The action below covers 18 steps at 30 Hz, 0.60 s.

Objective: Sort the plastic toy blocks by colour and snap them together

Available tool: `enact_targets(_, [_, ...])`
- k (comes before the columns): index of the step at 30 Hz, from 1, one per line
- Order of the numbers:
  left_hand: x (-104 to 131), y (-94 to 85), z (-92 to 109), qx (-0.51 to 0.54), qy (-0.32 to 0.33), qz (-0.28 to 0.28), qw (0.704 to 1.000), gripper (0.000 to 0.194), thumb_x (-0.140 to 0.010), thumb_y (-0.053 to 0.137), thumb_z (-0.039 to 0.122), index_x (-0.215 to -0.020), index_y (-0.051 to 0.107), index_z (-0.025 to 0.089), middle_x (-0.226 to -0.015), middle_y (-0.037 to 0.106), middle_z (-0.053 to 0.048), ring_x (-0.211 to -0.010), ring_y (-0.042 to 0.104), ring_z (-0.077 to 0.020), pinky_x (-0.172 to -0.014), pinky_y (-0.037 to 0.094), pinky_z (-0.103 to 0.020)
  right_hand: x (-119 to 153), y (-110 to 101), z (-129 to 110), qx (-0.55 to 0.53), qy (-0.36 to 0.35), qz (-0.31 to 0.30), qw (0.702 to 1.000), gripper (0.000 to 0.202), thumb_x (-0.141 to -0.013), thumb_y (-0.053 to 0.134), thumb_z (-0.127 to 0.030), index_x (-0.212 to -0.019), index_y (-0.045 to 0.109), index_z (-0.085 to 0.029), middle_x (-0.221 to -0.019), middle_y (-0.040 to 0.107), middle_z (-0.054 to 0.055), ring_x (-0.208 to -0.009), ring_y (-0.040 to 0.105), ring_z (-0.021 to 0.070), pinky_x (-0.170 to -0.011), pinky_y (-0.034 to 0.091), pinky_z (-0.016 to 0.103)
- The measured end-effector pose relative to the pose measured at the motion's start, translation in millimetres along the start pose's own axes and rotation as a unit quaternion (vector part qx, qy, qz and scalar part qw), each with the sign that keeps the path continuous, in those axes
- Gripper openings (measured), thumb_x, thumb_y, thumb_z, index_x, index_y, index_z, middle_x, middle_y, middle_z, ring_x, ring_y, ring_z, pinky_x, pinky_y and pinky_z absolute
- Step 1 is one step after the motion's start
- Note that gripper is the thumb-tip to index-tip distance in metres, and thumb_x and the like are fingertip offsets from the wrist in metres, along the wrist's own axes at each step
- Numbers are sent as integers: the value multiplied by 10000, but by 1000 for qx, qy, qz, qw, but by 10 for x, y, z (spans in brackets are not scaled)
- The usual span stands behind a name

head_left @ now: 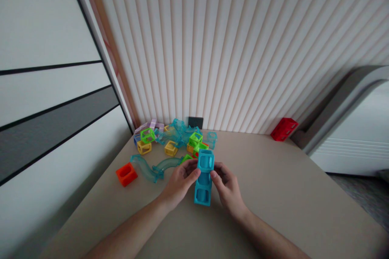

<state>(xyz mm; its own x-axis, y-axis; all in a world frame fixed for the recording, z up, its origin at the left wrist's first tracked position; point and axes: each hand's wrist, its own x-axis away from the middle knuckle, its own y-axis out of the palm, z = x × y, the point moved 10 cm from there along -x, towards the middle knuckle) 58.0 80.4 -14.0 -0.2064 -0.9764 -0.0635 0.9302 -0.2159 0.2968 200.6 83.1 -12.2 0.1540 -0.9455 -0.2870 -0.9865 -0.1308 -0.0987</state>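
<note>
A blue block stack point(203, 196), three hollow cubes long, is held in front of me between both hands. My left hand point(180, 181) grips its left side, thumb toward me and fingers behind. On the opposite side, my right hand point(228, 189) holds it the same way, its thumb near the middle cube. Part of each hand's fingers is hidden behind the stack. Just beyond it sit green cube frames point(195, 139), and a green piece point(186, 158) shows by my left fingers. Curved translucent blue track pieces point(145, 169) lie to the left of my left hand.
An orange cube point(127, 174) sits at the table's left. Yellow cube frames point(171, 148), more translucent blue pieces point(179, 131) and lilac pieces point(153, 124) are piled toward the pleated wall. A black object point(195, 122) stands against it. A red block point(283, 129) is at the back right.
</note>
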Motion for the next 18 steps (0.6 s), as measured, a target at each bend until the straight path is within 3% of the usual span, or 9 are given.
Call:
enact_targets(12, [-5, -80, -68, 13, -7, 26, 1000, 436, -763, 818, 443, -1089, 716, 172, -1090, 758, -113, -1062, 687, -278, -932, 529, -386, -18, -15, -7, 39, -25, 6, 999, 369, -947, 575, -518, -1043, 711, -189, -941, 716, 68, -837, 618, 212, -732, 511, 304])
enact_targets(18, [-6, -64, -78, 17, -16, 12, 1000, 418, -777, 810, 429, -1100, 720, 179, -1107, 759, -112, -1065, 692, -278, -939, 530, -391, -24, -11, 35, 26, -9, -3, 1000, 361, -928, 609, -516, -1009, 720, -182, -907, 702, 61, -814, 604, 208, -724, 501, 305])
